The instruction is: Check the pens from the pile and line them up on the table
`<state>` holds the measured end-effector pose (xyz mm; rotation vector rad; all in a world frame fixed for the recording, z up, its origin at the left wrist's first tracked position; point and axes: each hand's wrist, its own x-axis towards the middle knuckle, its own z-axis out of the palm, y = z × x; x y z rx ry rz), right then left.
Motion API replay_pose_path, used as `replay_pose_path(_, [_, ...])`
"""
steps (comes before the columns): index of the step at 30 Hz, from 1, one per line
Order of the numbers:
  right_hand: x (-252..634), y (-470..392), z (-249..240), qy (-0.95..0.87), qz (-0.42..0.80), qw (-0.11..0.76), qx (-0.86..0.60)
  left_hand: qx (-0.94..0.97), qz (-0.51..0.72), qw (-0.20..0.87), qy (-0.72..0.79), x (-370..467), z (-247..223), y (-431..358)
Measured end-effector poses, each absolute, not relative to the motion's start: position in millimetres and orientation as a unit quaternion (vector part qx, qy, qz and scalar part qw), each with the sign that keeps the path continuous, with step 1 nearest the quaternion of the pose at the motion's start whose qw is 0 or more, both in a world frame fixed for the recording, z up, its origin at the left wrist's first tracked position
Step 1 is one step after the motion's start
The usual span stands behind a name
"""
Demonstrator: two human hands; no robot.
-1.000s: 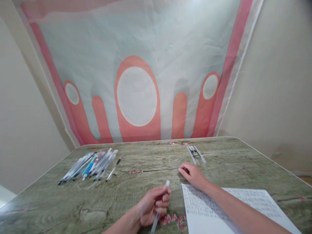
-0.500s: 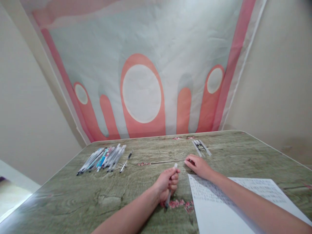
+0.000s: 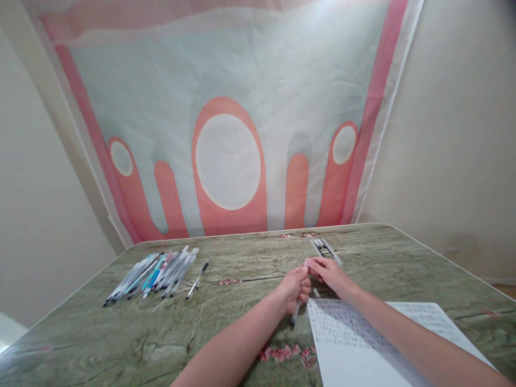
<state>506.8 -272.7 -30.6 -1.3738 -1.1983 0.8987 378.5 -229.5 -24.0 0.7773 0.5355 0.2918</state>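
My left hand (image 3: 296,289) is closed around a pen (image 3: 295,313), whose clear barrel with a dark end sticks out below the fist. Its upper end reaches the fingertips of my right hand (image 3: 327,273), which pinch it there. Both hands meet above the table, just beyond the sheet of paper. Part of a small whitish piece (image 3: 316,293) shows below my right hand; what it is I cannot make out. The rest of the pen is hidden by my fingers.
Many pens (image 3: 161,274) lie side by side at the left, and a single pen (image 3: 199,277) lies apart from them. Behind my right hand are several pen parts (image 3: 325,250), clear and black. A written sheet of paper (image 3: 342,360) lies under my right forearm on the wood-patterned table (image 3: 133,338).
My right hand has come to the pen's upper end and pinches it. My left hand still holds the pen. The view has shifted slightly. A small whitish piece now shows below my right hand.
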Motion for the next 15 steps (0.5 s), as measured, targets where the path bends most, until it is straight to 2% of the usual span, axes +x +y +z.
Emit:
replay_pose_path(6, [518.4,-269.2,-29.9,-0.472,0.366,0.532,-0.6,0.369,0.141,0.886,0.243,380.6,-29.6,-225.4])
replay_pose_path(11, [554.9,-258.8,-11.7,-0.446,0.289,0.583,-0.615,0.308,0.164,0.91,0.224,376.8,-37.2,-218.5])
replay_pose_path(15, [582.0,-237.2,-12.3,-0.443,0.248,0.579,-0.638,0.322,0.172,0.913,0.183,374.6,-39.3,-223.1])
